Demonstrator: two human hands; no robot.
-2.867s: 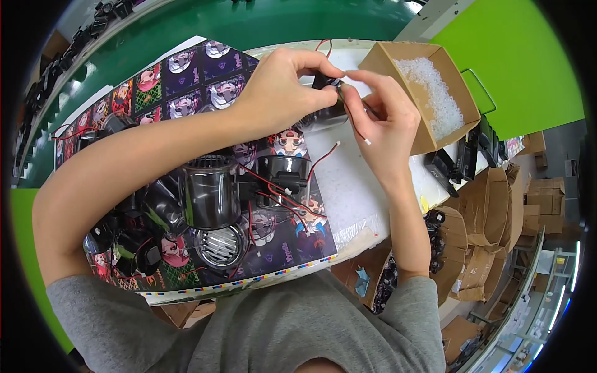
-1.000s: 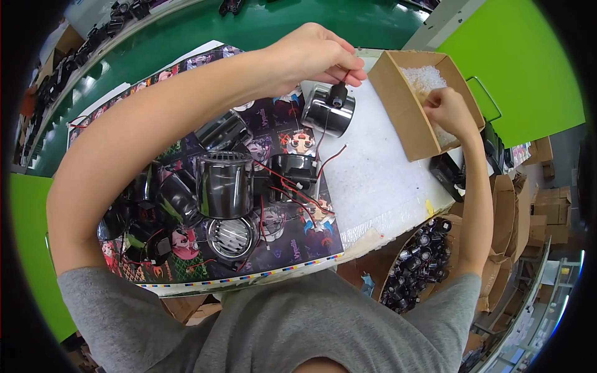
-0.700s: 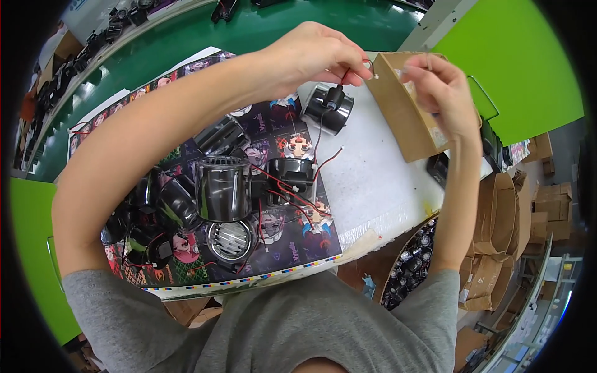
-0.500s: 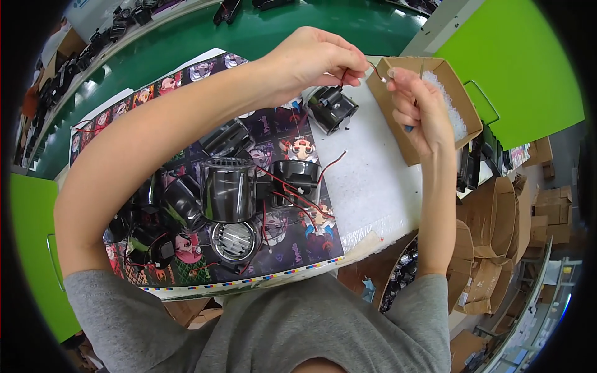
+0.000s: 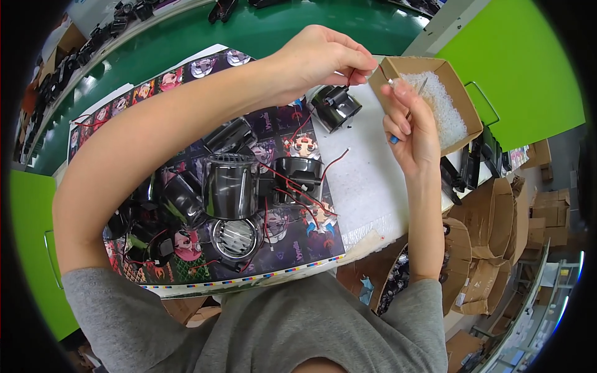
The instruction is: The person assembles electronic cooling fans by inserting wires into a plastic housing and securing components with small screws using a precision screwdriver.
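My left hand (image 5: pixel 333 62) reaches across to the middle of the table, its thumb and fingers pinched on a thin red-and-black wire (image 5: pixel 351 77). That wire rises from a glossy black round housing (image 5: pixel 336 105) lying below the hand on the white surface. Facing it, my right hand (image 5: pixel 407 121) is closed, with thumb and forefinger at a small white connector (image 5: pixel 391 81) on the wire's end. Across the same palm lies a thin metal-tipped tool (image 5: pixel 424 83) with a blue end; its kind is unclear because the fingers cover most of it.
Several black housings (image 5: pixel 231 186) with red-and-black wires lie on a printed sheet (image 5: pixel 292 248) at left. Behind my right hand stands a cardboard box (image 5: pixel 463 102) of small whitish clear pieces. Cartons (image 5: pixel 485 273) stand right of the table; a green panel (image 5: pixel 516 68) rises at the far right.
My right hand has shifted slightly down and turned, so the tool's blue end points more to the left. My left hand has edged right, still pinching the wire.
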